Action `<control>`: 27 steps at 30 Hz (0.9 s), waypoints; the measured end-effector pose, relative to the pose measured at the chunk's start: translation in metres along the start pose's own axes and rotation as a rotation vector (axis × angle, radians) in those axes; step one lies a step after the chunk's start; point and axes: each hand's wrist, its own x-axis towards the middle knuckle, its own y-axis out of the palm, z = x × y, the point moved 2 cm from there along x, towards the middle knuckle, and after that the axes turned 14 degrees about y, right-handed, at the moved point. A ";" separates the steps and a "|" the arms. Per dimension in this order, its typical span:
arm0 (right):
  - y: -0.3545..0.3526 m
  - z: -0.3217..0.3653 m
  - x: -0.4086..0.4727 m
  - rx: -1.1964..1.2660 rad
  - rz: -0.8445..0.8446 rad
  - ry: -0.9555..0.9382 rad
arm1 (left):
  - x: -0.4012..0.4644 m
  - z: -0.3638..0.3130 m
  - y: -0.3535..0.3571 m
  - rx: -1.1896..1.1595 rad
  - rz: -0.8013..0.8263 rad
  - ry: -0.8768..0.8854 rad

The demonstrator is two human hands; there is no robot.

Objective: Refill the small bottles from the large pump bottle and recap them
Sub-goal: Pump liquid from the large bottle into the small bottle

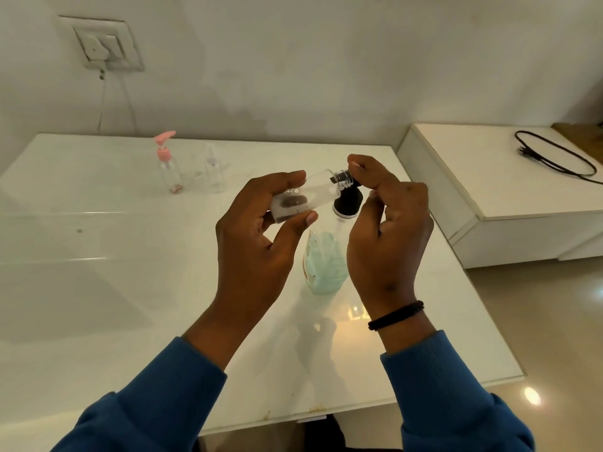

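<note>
My left hand (257, 243) grips a small clear bottle (310, 194), tilted on its side with its threaded open neck pointing right. My right hand (388, 230) pinches something small and dark at that neck; what it is I cannot tell. Right below the neck stands the large pump bottle (326, 262) with pale green liquid and a black pump head (347, 203). Far back on the white table (98, 288) stand a small clear bottle with a pink pump (168, 168) and a small clear bottle with a clear spray top (214, 169).
A lower white cabinet (509, 197) adjoins the table on the right, with a black cable (554, 158) lying on it. A wall socket with a plugged cord (101, 47) is at the upper left. The floor shows at the lower right.
</note>
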 end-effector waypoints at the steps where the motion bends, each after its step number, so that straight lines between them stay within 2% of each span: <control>1: -0.001 0.001 0.001 0.001 -0.009 -0.002 | 0.000 0.000 0.000 0.004 -0.002 -0.001; 10: 0.003 -0.004 -0.003 0.026 0.008 0.034 | -0.003 0.004 0.000 -0.006 0.002 -0.010; 16: -0.003 0.010 0.007 -0.058 -0.037 0.034 | -0.003 0.002 0.001 -0.001 0.003 -0.003; 27: -0.002 0.001 0.010 0.004 -0.016 -0.039 | -0.001 0.003 0.000 -0.038 0.010 -0.007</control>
